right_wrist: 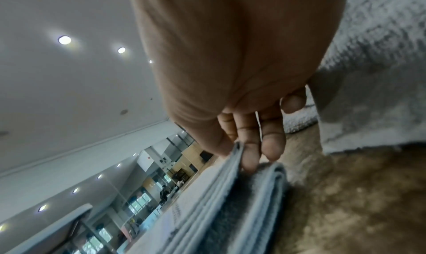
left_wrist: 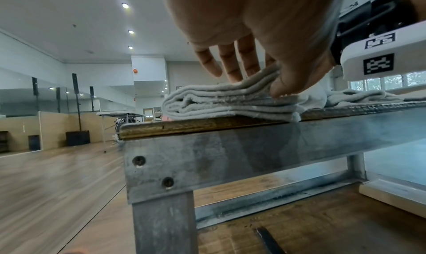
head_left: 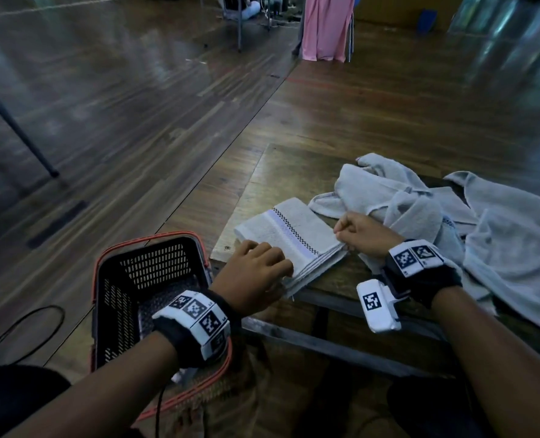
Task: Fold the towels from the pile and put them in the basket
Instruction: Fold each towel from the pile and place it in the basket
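Observation:
A folded pale grey towel (head_left: 291, 235) with a checked stripe lies at the near left corner of a low wooden table (head_left: 278, 172). My left hand (head_left: 256, 267) sits on its near left corner; in the left wrist view the fingers lie on top and the thumb digs into the layers, so my left hand (left_wrist: 255, 86) pinches the upper folds of the towel (left_wrist: 230, 105). My right hand (head_left: 351, 232) grips the towel's right edge. In the right wrist view my right hand (right_wrist: 237, 156) has its thumb above and fingers between the towel's (right_wrist: 207, 212) layers. A black basket (head_left: 104, 311) with an orange rim stands on the floor left of the table.
A heap of unfolded grey towels (head_left: 436, 213) covers the table's right half, just behind my right wrist. The table's metal frame (left_wrist: 230, 148) runs below the towel. A black cable (head_left: 25, 330) lies on the wooden floor left of the basket. Pink cloth (head_left: 325, 26) hangs far behind.

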A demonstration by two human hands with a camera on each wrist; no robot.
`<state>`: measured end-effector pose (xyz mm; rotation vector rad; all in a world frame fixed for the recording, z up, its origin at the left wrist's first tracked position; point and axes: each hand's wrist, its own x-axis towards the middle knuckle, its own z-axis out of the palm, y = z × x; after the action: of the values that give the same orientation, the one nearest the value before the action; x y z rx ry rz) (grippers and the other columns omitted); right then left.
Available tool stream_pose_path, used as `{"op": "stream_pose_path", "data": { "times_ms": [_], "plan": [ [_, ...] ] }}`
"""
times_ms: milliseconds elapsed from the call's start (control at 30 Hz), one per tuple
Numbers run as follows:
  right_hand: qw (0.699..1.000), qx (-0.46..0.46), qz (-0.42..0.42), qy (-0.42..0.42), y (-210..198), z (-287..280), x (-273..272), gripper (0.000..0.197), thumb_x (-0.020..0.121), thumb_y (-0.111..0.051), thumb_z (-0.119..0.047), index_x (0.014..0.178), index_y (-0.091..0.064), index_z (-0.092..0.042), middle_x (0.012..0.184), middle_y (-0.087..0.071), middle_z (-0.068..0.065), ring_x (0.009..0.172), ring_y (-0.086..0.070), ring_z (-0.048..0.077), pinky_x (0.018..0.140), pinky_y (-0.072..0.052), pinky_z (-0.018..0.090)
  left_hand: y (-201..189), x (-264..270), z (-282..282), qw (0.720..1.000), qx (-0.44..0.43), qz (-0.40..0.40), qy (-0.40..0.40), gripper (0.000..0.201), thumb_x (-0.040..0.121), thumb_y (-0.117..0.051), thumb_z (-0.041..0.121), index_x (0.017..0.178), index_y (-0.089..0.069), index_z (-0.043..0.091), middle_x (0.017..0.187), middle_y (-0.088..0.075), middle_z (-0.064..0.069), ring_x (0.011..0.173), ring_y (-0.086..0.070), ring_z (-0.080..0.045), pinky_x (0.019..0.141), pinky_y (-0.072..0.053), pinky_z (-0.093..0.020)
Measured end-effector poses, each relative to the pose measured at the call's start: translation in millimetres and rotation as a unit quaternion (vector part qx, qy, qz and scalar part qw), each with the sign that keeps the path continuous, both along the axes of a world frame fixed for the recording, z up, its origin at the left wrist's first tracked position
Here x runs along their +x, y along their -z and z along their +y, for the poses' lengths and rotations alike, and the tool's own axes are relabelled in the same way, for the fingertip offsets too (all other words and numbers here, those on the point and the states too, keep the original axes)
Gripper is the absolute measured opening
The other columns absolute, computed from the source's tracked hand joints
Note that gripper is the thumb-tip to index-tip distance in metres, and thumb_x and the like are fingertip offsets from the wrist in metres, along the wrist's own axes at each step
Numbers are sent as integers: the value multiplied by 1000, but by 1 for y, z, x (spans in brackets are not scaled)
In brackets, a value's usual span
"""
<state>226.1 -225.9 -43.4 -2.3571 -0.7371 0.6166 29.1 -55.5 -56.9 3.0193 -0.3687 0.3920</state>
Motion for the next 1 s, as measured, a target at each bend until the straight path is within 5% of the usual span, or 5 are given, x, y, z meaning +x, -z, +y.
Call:
{"op": "stream_pose_path", "data": {
  "times_ms": [267, 433, 633, 867, 1000],
  "plan": [
    [982, -174, -69, -37, 2, -4, -6, 29, 91, -51, -27, 116, -52, -11, 119, -59, 13, 109, -55, 28, 91, -44, 36, 4, -1, 1, 997, 44, 49, 49, 31, 69, -62, 39, 96, -62, 24, 97, -61, 2, 88, -58, -20, 77, -47, -33],
    [974, -188, -112, -51, 6, -6, -14, 34, 87, -54, -47, 74, -56, -15, 87, -53, 12, 85, -51, 25, 73, -38, 33, -10, 7, 3, 994, -74, 74, -3, 37, 73, -40, 50, 91, -63, 27, 95, -57, 7, 91, -50, -14, 86, -37, -36],
    [987, -24, -159, 10, -10, -18, -39, 26, 83, -66, -29, 100, -57, -12, 91, -63, 5, 81, -58, 19, 75, -49, 39, -37, 35, 8, 984, -142, 39, -103, 28, 88, -49, 32, 114, -57, 25, 115, -55, 3, 111, -47, -17, 95, -31, -34],
    [916, 195, -344, -68, -64, -56, -87, 26, 78, -72, -9, 102, -65, -8, 97, -67, 5, 90, -62, 22, 78, -51, 39, -81, 44, -12, 995, -86, -13, -50, 76, 77, -58, 54, 142, -26, 31, 147, -32, 4, 133, -25, -18, 105, -19, -40],
    [906, 257, -334, -35, -74, -72, -110, 30, 80, -69, -15, 109, -61, -17, 105, -65, -2, 98, -61, 15, 85, -49, 43, -94, 37, -34, 997, -70, -5, 18, 39, 81, -57, 50, 115, -54, 32, 114, -58, 11, 112, -47, -11, 94, -20, -37]
  ]
}}
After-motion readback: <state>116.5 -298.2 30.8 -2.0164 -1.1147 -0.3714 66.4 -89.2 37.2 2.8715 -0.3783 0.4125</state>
